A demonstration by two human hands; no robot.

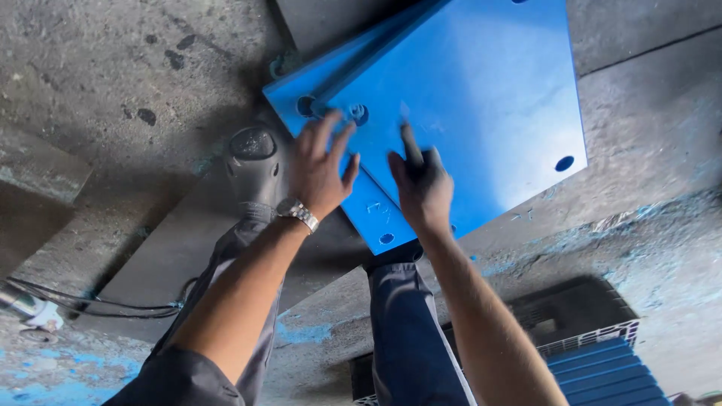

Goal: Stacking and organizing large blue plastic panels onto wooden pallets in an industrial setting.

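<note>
Two stacked blue square plates (481, 98) with round corner holes lie on the concrete floor. A blue bolt or bushing (356, 113) sits in a hole near the upper plate's left corner. My left hand (322, 167), wearing a metal wristwatch (298, 213), hovers with fingers spread just below that corner, holding nothing. My right hand (421, 184) rests on the upper plate, index finger stretched out and pressing the blue surface. My legs in dark grey trousers and a dark shoe (254, 162) stand by the plates' near edge.
The grey concrete floor (113, 90) is stained and dusted with blue shavings. Black cables (90, 304) and a tool end lie at far left. A black crate (579, 316) holding blue slabs (602, 372) sits at lower right. A floor seam runs at upper right.
</note>
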